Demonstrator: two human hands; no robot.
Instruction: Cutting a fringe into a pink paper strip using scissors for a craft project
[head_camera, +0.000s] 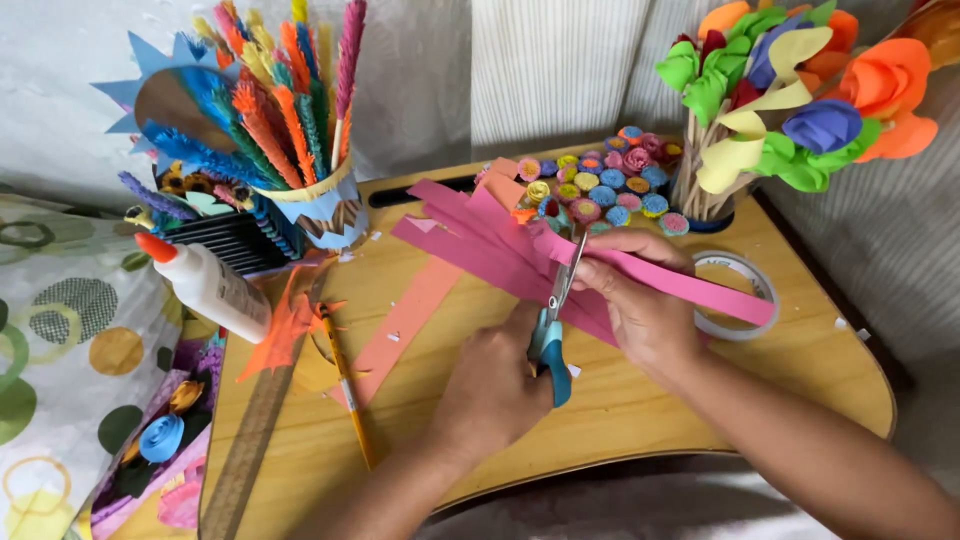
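The wooden lap table (640, 420) carries all materials, with a paper-flower bouquet (800, 90) at its far right corner and a cup of fringed paper stems (290, 110) at its far left. A fan of pink paper strips (480, 240) lies at the table's centre. A glue bottle (205, 285) lies at the left edge, a roll of tape (745, 270) on the right, and a pencil (345, 385) left of centre. The left hand (490, 390) has its fingers closed through the handles of the blue-handled scissors (553, 320), blades open across a strip. The right hand (640, 295) pinches that strip, fingers clamped on it just beside the blades. For a clean cut, it seems best to keep the strip taut and flat, hold the blades square to its edge, and keep the pinching fingertips clear of the blade path.
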